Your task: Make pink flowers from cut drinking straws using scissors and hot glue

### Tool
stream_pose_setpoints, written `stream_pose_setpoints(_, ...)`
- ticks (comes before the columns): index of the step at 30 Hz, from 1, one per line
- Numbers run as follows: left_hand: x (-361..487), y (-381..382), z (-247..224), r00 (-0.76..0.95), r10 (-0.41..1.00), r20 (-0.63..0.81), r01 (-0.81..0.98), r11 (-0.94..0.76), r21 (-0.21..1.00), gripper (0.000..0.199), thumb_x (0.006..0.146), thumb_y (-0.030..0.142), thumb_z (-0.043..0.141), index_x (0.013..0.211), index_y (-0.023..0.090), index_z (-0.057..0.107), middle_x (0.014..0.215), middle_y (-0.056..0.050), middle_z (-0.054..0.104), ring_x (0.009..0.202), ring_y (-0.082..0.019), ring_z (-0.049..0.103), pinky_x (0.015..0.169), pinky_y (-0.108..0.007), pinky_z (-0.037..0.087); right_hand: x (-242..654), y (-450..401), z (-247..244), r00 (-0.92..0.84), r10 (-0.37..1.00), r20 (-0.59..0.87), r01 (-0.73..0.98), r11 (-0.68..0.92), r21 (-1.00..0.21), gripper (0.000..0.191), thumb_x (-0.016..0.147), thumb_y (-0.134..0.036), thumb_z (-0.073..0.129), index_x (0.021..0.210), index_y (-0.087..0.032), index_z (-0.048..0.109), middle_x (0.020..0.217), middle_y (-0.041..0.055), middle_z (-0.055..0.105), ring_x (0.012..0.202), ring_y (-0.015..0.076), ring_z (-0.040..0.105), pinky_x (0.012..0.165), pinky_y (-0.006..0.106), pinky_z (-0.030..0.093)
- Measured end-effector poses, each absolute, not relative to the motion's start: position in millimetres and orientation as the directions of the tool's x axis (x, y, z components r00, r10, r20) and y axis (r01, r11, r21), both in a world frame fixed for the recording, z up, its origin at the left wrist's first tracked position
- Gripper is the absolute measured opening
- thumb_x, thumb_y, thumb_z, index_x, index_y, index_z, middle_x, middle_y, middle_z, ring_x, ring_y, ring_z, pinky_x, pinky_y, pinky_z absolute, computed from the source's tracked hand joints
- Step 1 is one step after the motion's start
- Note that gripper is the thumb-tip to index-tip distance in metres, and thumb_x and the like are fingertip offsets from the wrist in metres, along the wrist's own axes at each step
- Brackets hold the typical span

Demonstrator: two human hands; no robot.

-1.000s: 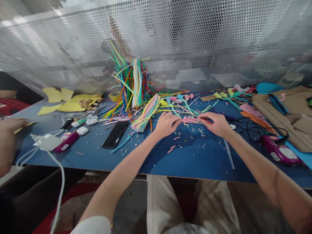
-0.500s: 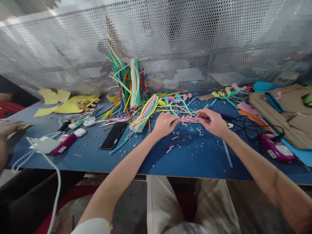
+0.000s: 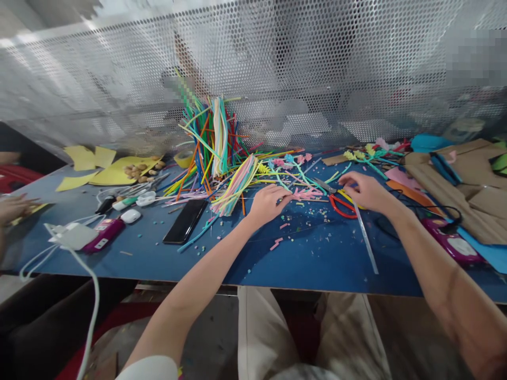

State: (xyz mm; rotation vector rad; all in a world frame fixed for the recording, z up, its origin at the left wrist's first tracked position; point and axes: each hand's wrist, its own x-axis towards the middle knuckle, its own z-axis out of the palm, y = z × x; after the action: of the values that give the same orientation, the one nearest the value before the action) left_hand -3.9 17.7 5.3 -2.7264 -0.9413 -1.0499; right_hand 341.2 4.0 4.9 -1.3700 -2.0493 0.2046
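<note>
The pink fuzzy sprig (image 3: 308,195) is low over the blue counter (image 3: 301,264), its left end pinched in the left hand's (image 3: 271,203) grip. The right hand (image 3: 366,191), fingers curled, is at the handles of the scissors (image 3: 332,201); whether its grip holds them, I cannot tell. Small clippings (image 3: 284,226) lie scattered nearby.

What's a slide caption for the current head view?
Left hand pinches a fuzzy pink piece; right hand is near red-handled scissors on a blue table.
</note>
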Motion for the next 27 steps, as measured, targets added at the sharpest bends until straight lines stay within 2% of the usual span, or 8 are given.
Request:
stream_pose_setpoints(2, -4, 17, 6, 0.561, 0.535, 0.632, 0.573, -0.802, 0.170, 0.027, 0.100, 0.041, 0.054, 0.098, 0.022, 0.074, 0.097, -0.003, 0.076, 0.092, -0.015, 0.068, 0.082, -0.029, 0.050, 336, 3, -5, -0.294, 0.901, 0.320, 0.824, 0.408, -0.393, 0.033, 0.084, -0.020, 0.055, 0.117, -0.017, 0.062, 0.113, 0.0123, 0.068, 0.098, 0.0244, 0.067, 0.084, 0.037, 0.057)
stream_pose_setpoints(6, -5, 14, 6, 0.534, 0.572, 0.622, 0.579, -0.784, 0.224, 0.027, 0.100, 0.042, 0.055, 0.100, 0.024, 0.075, 0.099, -0.002, 0.077, 0.094, -0.015, 0.071, 0.081, -0.026, 0.052, 312, -5, -23, -0.279, 0.910, 0.305, 0.949, 0.311, -0.059, 0.037, 0.078, -0.017, 0.056, 0.115, -0.011, 0.061, 0.110, 0.0196, 0.065, 0.105, 0.0324, 0.061, 0.094, 0.045, 0.048)
stream_pose_setpoints(10, -4, 13, 7, 0.516, 0.582, 0.628, 0.571, -0.781, 0.253, 0.025, 0.099, 0.042, 0.057, 0.101, 0.025, 0.075, 0.100, -0.002, 0.077, 0.095, -0.014, 0.072, 0.081, -0.025, 0.052, 307, -5, -32, -0.223, 0.918, 0.328, 0.975, 0.211, 0.071, 0.040, 0.076, -0.022, 0.059, 0.112, -0.005, 0.061, 0.105, 0.0256, 0.064, 0.103, 0.0384, 0.057, 0.090, 0.051, 0.045)
stream_pose_setpoints(13, -3, 13, 6, 0.502, 0.579, 0.642, 0.572, -0.780, 0.256, 0.025, 0.099, 0.042, 0.057, 0.100, 0.025, 0.075, 0.100, -0.002, 0.077, 0.095, -0.015, 0.072, 0.082, -0.026, 0.053, 319, 0, -30, -0.159, 0.953, 0.259, 0.984, 0.132, 0.118, 0.038, 0.080, -0.032, 0.058, 0.106, -0.004, 0.064, 0.099, 0.0258, 0.066, 0.100, 0.0395, 0.060, 0.090, 0.053, 0.044)
stream_pose_setpoints(16, -3, 13, 6, 0.469, 0.577, 0.669, 0.585, -0.770, 0.255, 0.025, 0.098, 0.041, 0.058, 0.099, 0.024, 0.075, 0.099, -0.002, 0.078, 0.096, -0.015, 0.072, 0.084, -0.027, 0.054, 328, 4, -24, -0.125, 0.983, 0.136, 0.991, 0.116, 0.073, 0.038, 0.079, -0.039, 0.060, 0.099, -0.008, 0.068, 0.095, 0.0243, 0.069, 0.094, 0.0375, 0.065, 0.087, 0.048, 0.046)
stream_pose_setpoints(20, -3, 12, 7, 0.425, 0.573, 0.701, 0.578, -0.768, 0.276, 0.022, 0.098, 0.040, 0.060, 0.100, 0.024, 0.075, 0.100, -0.001, 0.078, 0.096, -0.015, 0.073, 0.084, -0.027, 0.055, 324, 1, -14, 0.013, 0.998, 0.056, 1.000, -0.012, -0.028, 0.043, 0.078, -0.045, 0.062, 0.105, -0.013, 0.070, 0.092, 0.0205, 0.073, 0.082, 0.0347, 0.070, 0.072, 0.042, 0.049)
stream_pose_setpoints(24, -5, 10, 12, 0.347, 0.588, 0.731, 0.576, -0.748, 0.329, 0.024, 0.097, 0.042, 0.060, 0.104, 0.023, 0.074, 0.101, -0.002, 0.078, 0.095, -0.016, 0.074, 0.085, -0.028, 0.056, 319, -1, -6, 0.079, 0.987, 0.141, 0.994, -0.067, -0.088, 0.040, 0.079, -0.054, 0.061, 0.092, -0.018, 0.073, 0.084, 0.0167, 0.074, 0.080, 0.0345, 0.071, 0.070, 0.041, 0.050)
stream_pose_setpoints(27, -6, 10, 13, 0.285, 0.590, 0.755, 0.591, -0.729, 0.346, 0.025, 0.099, 0.041, 0.058, 0.106, 0.023, 0.074, 0.103, -0.002, 0.078, 0.094, -0.016, 0.074, 0.083, -0.027, 0.056, 321, -1, -2, 0.076, 0.963, 0.258, 0.948, 0.010, -0.317, 0.033, 0.084, -0.050, 0.058, 0.086, -0.019, 0.069, 0.077, 0.0120, 0.073, 0.073, 0.0286, 0.071, 0.065, 0.036, 0.049)
